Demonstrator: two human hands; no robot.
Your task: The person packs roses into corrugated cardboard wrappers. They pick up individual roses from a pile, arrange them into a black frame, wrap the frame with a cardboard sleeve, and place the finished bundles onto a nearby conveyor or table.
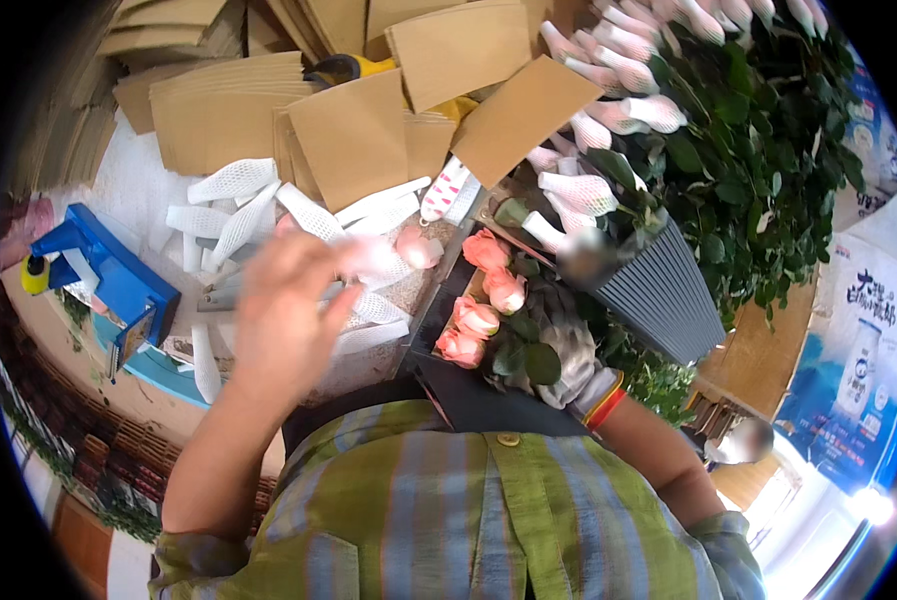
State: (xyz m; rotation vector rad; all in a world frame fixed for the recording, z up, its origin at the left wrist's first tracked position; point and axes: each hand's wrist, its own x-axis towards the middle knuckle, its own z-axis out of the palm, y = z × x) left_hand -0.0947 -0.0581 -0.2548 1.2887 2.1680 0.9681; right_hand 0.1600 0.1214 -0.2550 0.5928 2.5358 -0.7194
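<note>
My left hand (291, 307) is bare and blurred by motion, raised over a heap of white foam net sleeves (242, 225). A pale pink blur shows at its fingertips, and I cannot tell whether it is held. Loose pink petals (418, 249) lie just beyond. My right hand (572, 360) wears a grey-white work glove with a red and yellow cuff. It is closed around the leafy stems of several pink roses (476, 316), whose heads sit in a row against brown cardboard in a dark trough (439, 360).
Stacked cardboard sheets (231, 112) stand at the back. A blue tape dispenser (122, 277) is at left. Net-sleeved roses (632, 71) with dense leaves (726, 142) fill the upper right. A ribbed grey container (662, 289) leans beside the trough. A printed poster (853, 352) hangs at right.
</note>
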